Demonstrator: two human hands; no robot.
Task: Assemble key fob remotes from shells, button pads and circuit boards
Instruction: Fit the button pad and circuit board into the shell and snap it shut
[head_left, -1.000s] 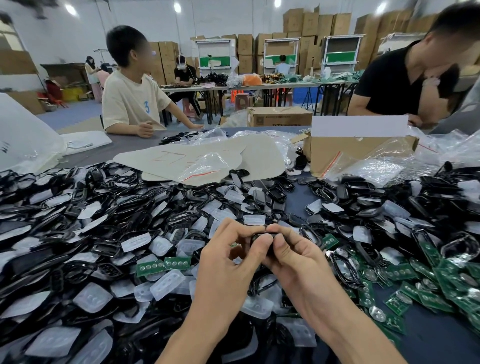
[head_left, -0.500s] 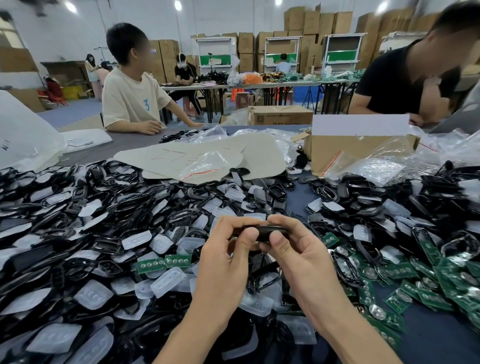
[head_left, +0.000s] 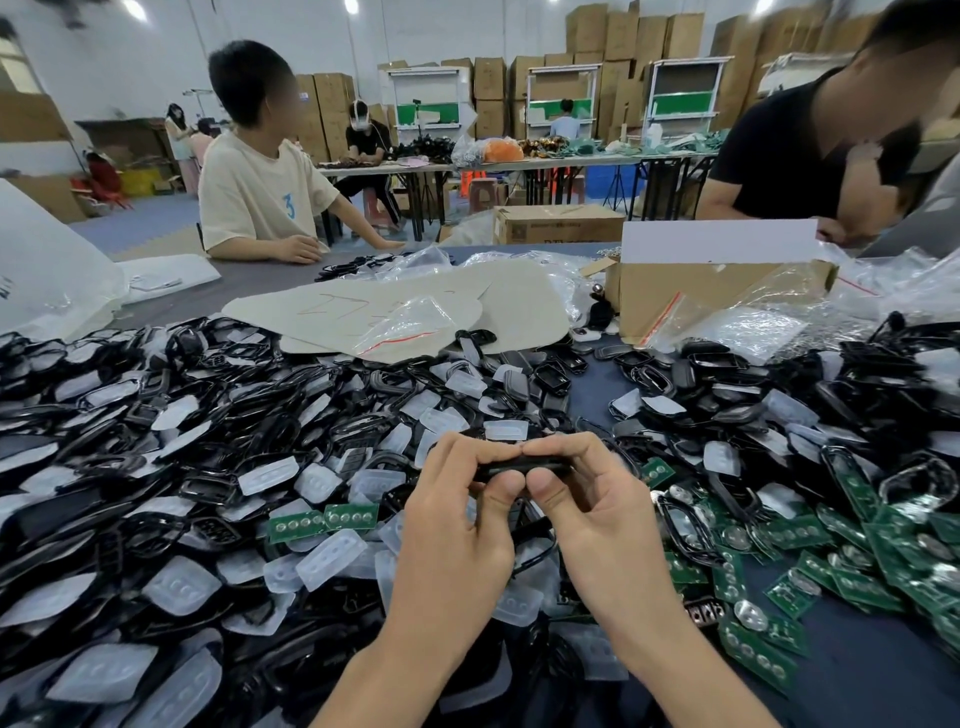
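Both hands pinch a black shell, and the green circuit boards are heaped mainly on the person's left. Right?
No: in the head view left hand and right hand pinch the black shell, but the green circuit boards lie mainly on the right.

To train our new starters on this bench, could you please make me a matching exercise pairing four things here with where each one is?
Things:
1 black fob
2 circuit boards
3 button pads
4 cardboard box

Places:
A heaped mostly at the right
B pinched between left hand and right hand
C far right, beyond the piles
D scattered among black shells at the left

Pairs: 1-B, 2-A, 3-D, 4-C
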